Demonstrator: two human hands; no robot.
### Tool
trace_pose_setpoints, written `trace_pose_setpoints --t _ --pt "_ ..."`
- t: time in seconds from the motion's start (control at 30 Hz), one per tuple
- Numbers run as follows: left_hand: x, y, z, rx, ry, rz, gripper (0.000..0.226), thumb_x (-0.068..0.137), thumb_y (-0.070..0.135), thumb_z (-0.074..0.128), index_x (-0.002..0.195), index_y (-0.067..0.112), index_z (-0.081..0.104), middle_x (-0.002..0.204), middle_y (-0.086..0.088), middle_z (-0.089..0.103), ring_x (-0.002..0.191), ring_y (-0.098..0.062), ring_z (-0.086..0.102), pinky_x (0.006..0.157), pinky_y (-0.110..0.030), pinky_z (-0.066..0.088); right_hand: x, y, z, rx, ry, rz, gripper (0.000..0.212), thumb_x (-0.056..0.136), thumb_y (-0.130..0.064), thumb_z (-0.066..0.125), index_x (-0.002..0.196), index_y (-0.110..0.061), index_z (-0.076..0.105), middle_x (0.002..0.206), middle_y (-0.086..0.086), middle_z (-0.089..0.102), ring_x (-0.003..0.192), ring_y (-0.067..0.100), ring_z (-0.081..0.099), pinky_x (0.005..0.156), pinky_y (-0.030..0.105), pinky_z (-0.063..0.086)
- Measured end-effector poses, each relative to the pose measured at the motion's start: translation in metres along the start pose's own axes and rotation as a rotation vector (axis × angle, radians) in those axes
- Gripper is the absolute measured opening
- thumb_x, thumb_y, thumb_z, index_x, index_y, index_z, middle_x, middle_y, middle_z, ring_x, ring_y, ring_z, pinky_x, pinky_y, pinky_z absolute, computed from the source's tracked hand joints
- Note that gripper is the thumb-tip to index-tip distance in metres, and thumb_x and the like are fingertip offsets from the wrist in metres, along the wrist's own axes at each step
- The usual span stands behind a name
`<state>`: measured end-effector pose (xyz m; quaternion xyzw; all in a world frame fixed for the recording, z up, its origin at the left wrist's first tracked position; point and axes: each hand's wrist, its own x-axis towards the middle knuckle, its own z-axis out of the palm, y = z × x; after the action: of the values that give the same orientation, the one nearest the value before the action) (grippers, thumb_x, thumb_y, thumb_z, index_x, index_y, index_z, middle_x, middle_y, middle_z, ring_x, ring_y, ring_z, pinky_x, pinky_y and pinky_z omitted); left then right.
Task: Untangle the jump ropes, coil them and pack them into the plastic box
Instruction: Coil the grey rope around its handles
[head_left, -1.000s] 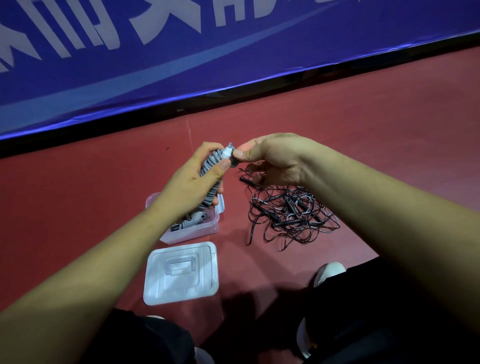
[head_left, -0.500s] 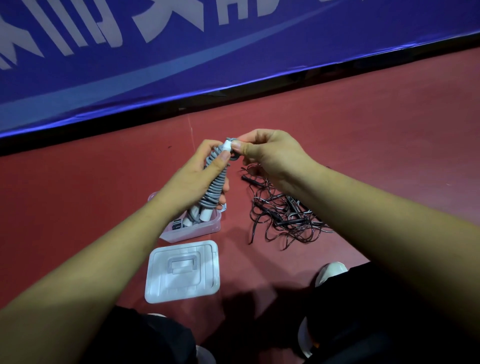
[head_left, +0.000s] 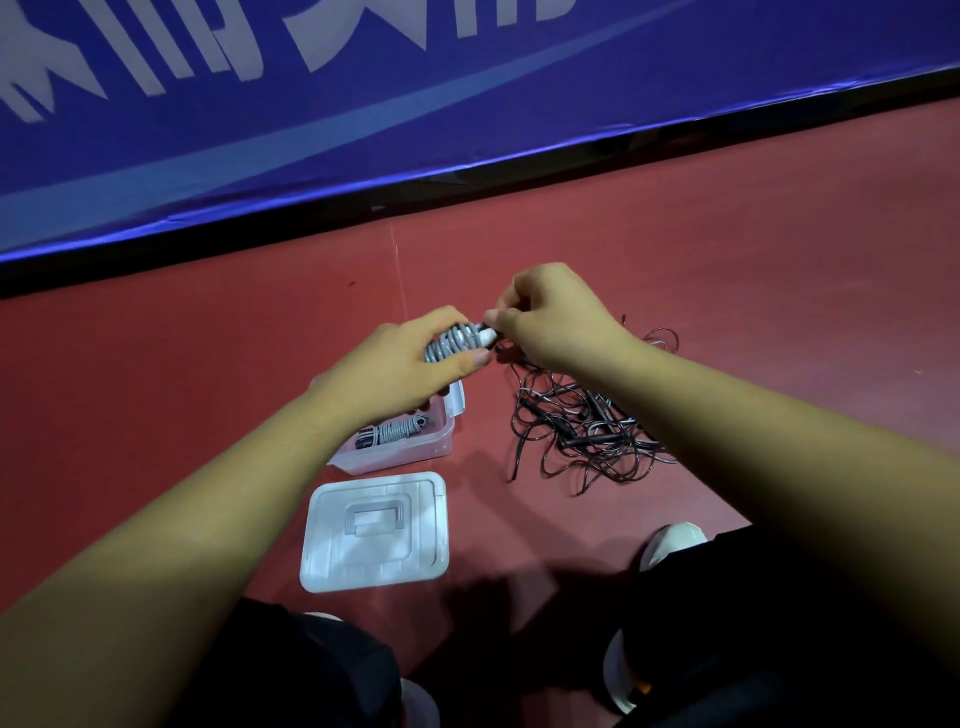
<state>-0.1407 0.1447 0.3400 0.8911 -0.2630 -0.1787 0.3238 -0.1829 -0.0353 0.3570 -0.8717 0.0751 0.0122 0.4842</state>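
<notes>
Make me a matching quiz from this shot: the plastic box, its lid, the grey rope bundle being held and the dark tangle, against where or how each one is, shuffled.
Things:
1. plastic box
2. lid
3. grey rope bundle
4. dark rope tangle

Place or state:
A. loose heap on the floor, right of the box
B. gripped in the left hand, right hand pinching its end
C. open, a coiled rope inside
D. flat on the floor, nearest the camera

Pairs: 1-C, 2-D, 3-B, 4-A
</notes>
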Motion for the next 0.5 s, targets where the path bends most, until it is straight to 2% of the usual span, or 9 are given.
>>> trace_pose_setpoints --t 0.1,0.17,0.27,0.3,0.33,0.37,0.4,0.43,0.5 --pt "0.002 0.001 -0.003 -0.108 -0.022 -0.024 0.017 0.092 0.049 0.062 0.103 0.038 0.058 0.068 -0.001 0.066 0.049 -0.016 0.059 0.038 -0.021 0.04 0.003 0.0 0.008 0.311 0.025 0.099 0.028 0.1 -0.003 0.049 0.081 0.016 0.057 0.073 0.023 0.066 0.055 0.023 0.07 0.051 0.028 0.055" --pt "0.004 0.002 -0.007 -0.166 -0.024 -0.03 0.018 0.092 0.046 0.062 0.105 0.034 0.059 0.066 0.001 0.064 0.046 -0.012 0.056 0.037 -0.02 0.039 0.004 -0.003 0.014 0.548 0.061 0.153 0.025 0.102 -0.003 0.044 0.083 0.01 0.055 0.079 0.027 0.062 0.059 0.024 0.069 0.056 0.032 0.059" --pt "0.006 -0.004 -0.011 -0.12 -0.083 -0.046 0.039 0.082 0.053 0.072 0.113 0.039 0.053 0.076 -0.003 0.067 0.051 -0.014 0.058 0.036 -0.032 0.045 0.007 -0.003 0.02 0.521 0.094 0.144 0.022 0.102 -0.006 0.045 0.082 0.0 0.051 0.086 0.026 0.059 0.069 0.023 0.07 0.06 0.035 0.061" --pt "0.006 -0.007 -0.014 -0.11 -0.116 -0.058 0.056 0.074 0.057 0.076 0.119 0.041 0.047 0.083 -0.006 0.068 0.057 -0.02 0.062 0.041 -0.042 0.051 0.007 -0.003 0.019 0.536 0.096 0.155 0.023 0.102 -0.007 0.045 0.081 -0.001 0.049 0.085 0.024 0.058 0.069 0.022 0.069 0.06 0.035 0.061" --pt "0.006 -0.009 -0.018 -0.098 -0.136 -0.065 0.072 0.068 0.058 0.081 0.126 0.043 0.041 0.093 -0.006 0.067 0.066 -0.025 0.065 0.054 -0.05 0.055 0.009 -0.005 0.018 0.578 0.102 0.172 0.022 0.103 -0.007 0.045 0.081 -0.002 0.049 0.084 0.022 0.058 0.069 0.022 0.068 0.059 0.035 0.062" --pt "0.006 -0.013 -0.025 -0.063 -0.137 -0.054 0.086 0.064 0.058 0.083 0.133 0.041 0.035 0.104 -0.003 0.064 0.081 -0.026 0.068 0.072 -0.051 0.057 0.011 -0.006 0.015 0.639 0.111 0.191 0.021 0.103 -0.006 0.044 0.083 -0.001 0.049 0.084 0.02 0.058 0.07 0.022 0.067 0.06 0.036 0.062" --pt "0.006 -0.016 -0.033 -0.011 -0.123 -0.032 0.092 0.063 0.058 0.084 0.137 0.039 0.033 0.114 0.001 0.06 0.097 -0.021 0.065 0.087 -0.045 0.055 0.013 -0.007 0.011 0.711 0.119 0.21 0.019 0.103 -0.006 0.044 0.085 -0.001 0.049 0.086 0.02 0.059 0.072 0.023 0.068 0.061 0.036 0.062" --pt "0.005 -0.019 -0.042 0.045 -0.103 -0.014 0.091 0.063 0.06 0.082 0.137 0.037 0.035 0.121 0.003 0.057 0.108 -0.016 0.061 0.097 -0.037 0.049 0.014 -0.008 0.007 0.788 0.119 0.223 0.018 0.103 -0.006 0.043 0.087 0.0 0.049 0.09 0.022 0.06 0.075 0.026 0.068 0.063 0.036 0.063" --pt "0.004 -0.027 -0.057 0.102 -0.07 -0.009 0.071 0.07 0.056 0.08 0.128 0.035 0.047 0.119 0.004 0.062 0.108 -0.016 0.062 0.096 -0.034 0.049 0.017 -0.008 0.001 0.896 0.109 0.236 0.017 0.104 -0.005 0.041 0.089 -0.002 0.047 0.094 0.025 0.059 0.078 0.028 0.068 0.065 0.036 0.063"
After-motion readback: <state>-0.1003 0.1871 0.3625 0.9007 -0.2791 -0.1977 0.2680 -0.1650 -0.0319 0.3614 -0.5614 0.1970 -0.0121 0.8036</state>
